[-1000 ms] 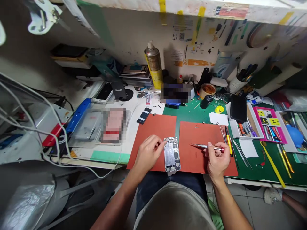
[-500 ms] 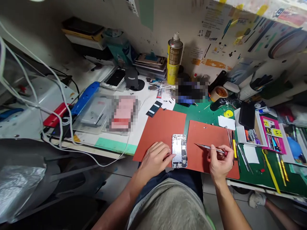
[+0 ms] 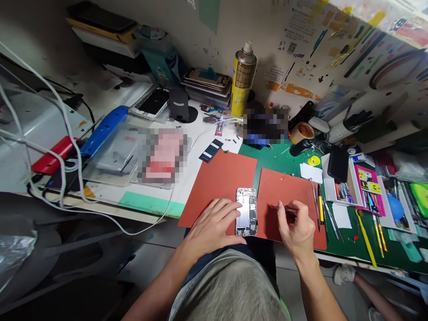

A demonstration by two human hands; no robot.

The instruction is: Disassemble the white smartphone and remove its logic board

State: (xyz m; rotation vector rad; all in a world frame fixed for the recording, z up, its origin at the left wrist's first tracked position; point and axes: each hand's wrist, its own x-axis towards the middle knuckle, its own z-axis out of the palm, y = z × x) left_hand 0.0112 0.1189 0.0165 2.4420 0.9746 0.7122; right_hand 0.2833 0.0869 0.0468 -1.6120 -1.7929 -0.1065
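Observation:
An opened smartphone body lies on the orange mats at the table's front edge, its silver interior and small boards exposed. My left hand rests at its left side, fingers stretched out and fingertips reaching the phone's left edge, the thumb pointing right just below it. Over the right mat, my right hand is closed round a slim precision screwdriver, mostly hidden by the fingers. A gap of bare mat separates this hand from the phone.
Tweezers and a yellow-handled tool lie on the green mat at right, beside a white box. A spray can stands at the back. White cables hang at left.
My right hand has moved left and turned, so the screwdriver is now mostly hidden. My left fingers have stretched along the phone, and the thumb has dropped below it. The view has shifted slightly.

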